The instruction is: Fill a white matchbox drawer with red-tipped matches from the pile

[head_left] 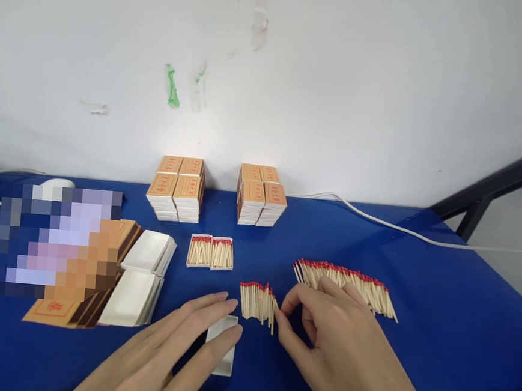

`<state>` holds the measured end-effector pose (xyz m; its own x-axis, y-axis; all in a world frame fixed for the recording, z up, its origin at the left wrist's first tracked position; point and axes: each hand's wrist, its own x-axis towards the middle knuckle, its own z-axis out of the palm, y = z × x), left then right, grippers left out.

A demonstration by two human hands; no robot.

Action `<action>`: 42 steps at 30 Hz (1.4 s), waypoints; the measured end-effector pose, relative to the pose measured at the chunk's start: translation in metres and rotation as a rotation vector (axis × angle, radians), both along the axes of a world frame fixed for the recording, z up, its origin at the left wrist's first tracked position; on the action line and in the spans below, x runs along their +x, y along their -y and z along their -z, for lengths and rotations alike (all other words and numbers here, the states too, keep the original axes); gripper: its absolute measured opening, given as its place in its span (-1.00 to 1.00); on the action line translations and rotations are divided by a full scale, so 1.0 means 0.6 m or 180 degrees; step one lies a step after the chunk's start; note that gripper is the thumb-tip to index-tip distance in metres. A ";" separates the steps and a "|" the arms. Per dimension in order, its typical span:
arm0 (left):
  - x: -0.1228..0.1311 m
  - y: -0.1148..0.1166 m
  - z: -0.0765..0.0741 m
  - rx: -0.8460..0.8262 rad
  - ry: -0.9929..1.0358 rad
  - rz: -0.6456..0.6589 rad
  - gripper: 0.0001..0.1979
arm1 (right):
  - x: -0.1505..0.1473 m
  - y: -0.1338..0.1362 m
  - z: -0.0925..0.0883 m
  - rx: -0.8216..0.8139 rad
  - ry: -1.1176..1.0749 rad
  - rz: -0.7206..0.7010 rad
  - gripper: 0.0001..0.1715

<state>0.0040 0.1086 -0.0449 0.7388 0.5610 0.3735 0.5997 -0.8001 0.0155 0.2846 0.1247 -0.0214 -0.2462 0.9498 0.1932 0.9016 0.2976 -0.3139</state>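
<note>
Firstly, orange box covers (pixel 55 313) lay at the far left on the blue surface (pixel 438 294), partly behind a blurred patch. Next to them were piled white trays (pixel 141 249), and behind stood a block of matchboxes (pixel 174 198). The left hand (pixel 151 358) was opened, its fingers spread above one white tray (pixel 227 361); contact was not clear. Farther back were two trays filled with matches (pixel 221 269). Then came a small row of matches (pixel 256 302), with the right hand (pixel 344 340) bent at its right end, thumb and forefinger nearly together; I cannot tell if they gripped a match. A longer row of matches (pixel 347 274) lay beyond this hand.
</note>
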 end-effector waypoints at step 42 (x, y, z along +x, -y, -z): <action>-0.002 -0.008 0.013 0.0271 -0.0499 0.0099 -0.40 | -0.008 -0.004 -0.001 0.0102 -0.0028 0.0084 -0.76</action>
